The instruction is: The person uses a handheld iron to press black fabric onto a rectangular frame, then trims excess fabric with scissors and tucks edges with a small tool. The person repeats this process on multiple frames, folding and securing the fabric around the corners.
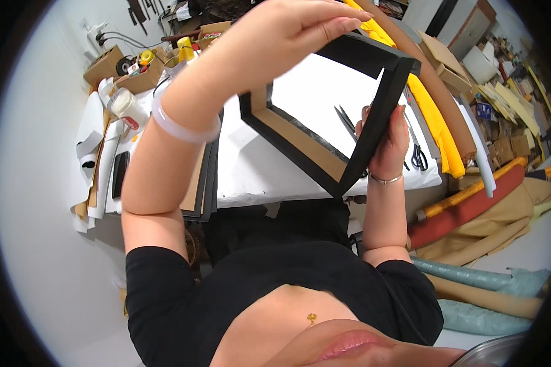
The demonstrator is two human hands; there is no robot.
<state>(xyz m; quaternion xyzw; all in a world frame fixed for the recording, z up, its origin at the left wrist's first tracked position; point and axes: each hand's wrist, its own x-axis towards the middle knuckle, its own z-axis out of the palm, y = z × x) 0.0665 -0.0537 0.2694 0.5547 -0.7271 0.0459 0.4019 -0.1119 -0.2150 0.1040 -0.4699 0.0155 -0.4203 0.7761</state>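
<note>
A black-covered open box frame (382, 116) with a bare brown board inner face is held up, tilted, above the white table (245, 174). My right hand (390, 144) grips its right side, thumb outside and fingertips showing inside the opening. My left hand (306, 27) is raised at the frame's far top edge, with fingers stretched out and laid nearly flat; whether it presses on the frame is hard to see. Dark scissor blades (346, 122) lie on the table behind the frame. Black scissor handles (419, 159) are just right of my right hand.
Brown and yellow rolls (438, 122) line the table's right side. A white-lidded jar (127, 107), a black phone (121, 174) and dark-edged boards (209, 177) are at left. Cardboard boxes (141, 73) stand at the back left. More material rolls (471, 208) lean at the lower right.
</note>
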